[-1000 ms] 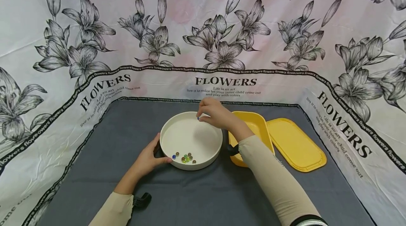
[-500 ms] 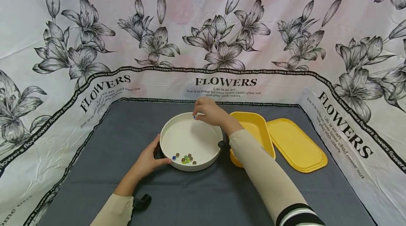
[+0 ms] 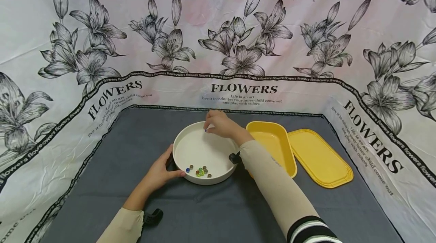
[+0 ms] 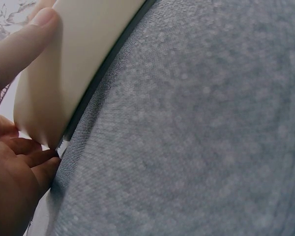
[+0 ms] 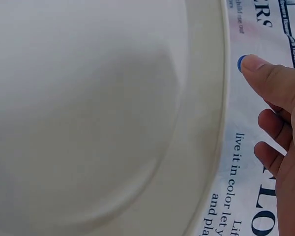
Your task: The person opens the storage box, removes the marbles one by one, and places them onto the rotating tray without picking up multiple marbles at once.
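A shallow round white dish [image 3: 201, 150] sits on the grey cloth. Several small glass marbles [image 3: 201, 172], green, brown and blue, lie inside near its front edge. My left hand [image 3: 157, 175] grips the dish's left side, thumb at the rim and fingers against the outer wall; the left wrist view shows these fingers [image 4: 39, 162] low on the wall. Above the back part of the dish, my right hand [image 3: 221, 124] pinches a blue marble [image 3: 206, 130]. In the right wrist view only a blue sliver of that marble [image 5: 240, 64] shows past the thumb tip.
Right of the dish stands a yellow rectangular box [image 3: 284, 148], partly hidden by the right forearm. Its flat yellow lid [image 3: 321, 158] lies to the right, beside the box. A flower-printed curtain [image 3: 245, 57] rises behind the grey cloth [image 3: 190, 212].
My right hand has moved slightly left over the dish, then dipped a little, still pinching the blue marble. The left hand and the marbles in the dish stay put.
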